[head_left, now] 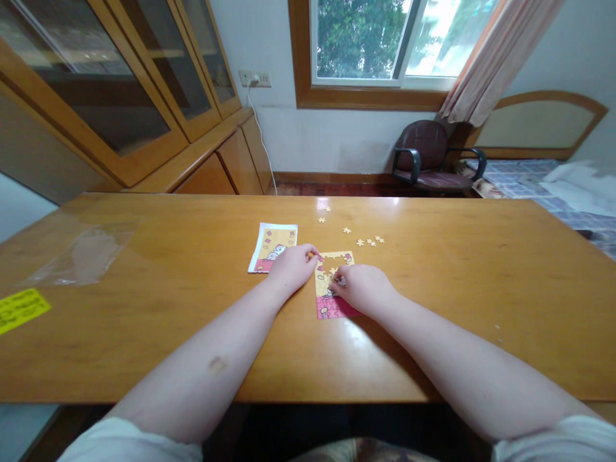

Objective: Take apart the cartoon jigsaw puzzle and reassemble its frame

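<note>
A partly assembled jigsaw puzzle [323,290], yellow above and pink below with a cartoon figure, lies on the table. Its upper middle has a gap inside the frame of joined pieces. My left hand [294,264] is at the puzzle's upper left edge, fingers curled and fingertips against the border. Over the puzzle's right middle, my right hand [364,287] has thumb and fingers pinched together on a puzzle piece [337,280], mostly hidden by the fingers. Left of the puzzle lies a printed picture sheet [273,245] in matching colours, partly covered by my left hand.
Several loose puzzle pieces [360,242] lie beyond the puzzle on the wooden table [183,256]. At the left are a clear plastic bag [81,253] and a yellow label [22,310]. An office chair [426,154] stands past the table's far edge.
</note>
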The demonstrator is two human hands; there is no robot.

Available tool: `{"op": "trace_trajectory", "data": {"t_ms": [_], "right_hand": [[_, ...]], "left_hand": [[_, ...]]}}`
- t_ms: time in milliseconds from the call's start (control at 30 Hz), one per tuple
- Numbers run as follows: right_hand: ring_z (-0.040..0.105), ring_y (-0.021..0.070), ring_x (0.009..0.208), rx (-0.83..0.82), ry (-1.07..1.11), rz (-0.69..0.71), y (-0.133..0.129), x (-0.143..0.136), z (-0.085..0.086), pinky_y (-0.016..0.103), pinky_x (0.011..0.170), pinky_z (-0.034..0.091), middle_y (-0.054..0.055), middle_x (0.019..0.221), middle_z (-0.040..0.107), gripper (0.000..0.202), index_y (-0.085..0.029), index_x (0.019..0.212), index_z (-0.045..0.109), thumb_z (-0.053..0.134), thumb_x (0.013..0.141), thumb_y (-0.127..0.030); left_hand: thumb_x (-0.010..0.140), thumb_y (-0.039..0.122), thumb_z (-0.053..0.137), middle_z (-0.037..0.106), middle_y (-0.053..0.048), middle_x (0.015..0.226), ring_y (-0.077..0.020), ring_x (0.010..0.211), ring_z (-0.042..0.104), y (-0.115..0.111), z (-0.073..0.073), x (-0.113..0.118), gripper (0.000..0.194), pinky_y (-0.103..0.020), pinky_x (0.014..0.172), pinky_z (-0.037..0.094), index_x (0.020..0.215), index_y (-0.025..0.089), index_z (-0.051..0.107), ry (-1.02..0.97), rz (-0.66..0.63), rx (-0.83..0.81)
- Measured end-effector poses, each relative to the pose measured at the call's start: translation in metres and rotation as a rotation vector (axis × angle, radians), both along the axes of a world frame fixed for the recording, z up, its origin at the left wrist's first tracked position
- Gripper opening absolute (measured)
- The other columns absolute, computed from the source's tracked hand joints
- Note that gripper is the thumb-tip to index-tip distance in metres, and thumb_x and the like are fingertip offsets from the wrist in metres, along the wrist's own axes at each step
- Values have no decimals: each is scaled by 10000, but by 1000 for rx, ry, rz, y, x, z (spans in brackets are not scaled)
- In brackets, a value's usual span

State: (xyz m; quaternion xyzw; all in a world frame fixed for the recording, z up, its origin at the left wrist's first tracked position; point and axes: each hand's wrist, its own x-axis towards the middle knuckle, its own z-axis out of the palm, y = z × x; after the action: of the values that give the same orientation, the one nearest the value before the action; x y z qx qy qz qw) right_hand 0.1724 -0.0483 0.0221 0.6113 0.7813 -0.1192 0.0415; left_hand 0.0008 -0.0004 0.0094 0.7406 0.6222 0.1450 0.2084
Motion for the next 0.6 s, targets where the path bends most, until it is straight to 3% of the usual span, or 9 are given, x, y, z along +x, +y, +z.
{"op": "trace_trajectory", "data": {"t_ms": [600], "right_hand": [[665,204,812,73,15,54,5,-3,-9,266,659,432,73,884,722,331,-219,910,669,416,927,-432]], "left_hand": [[823,301,499,676,-27,747,-195,729,606,0,1,-1,225,-280,625,397,898,229,698,7,-10,-7]]}}
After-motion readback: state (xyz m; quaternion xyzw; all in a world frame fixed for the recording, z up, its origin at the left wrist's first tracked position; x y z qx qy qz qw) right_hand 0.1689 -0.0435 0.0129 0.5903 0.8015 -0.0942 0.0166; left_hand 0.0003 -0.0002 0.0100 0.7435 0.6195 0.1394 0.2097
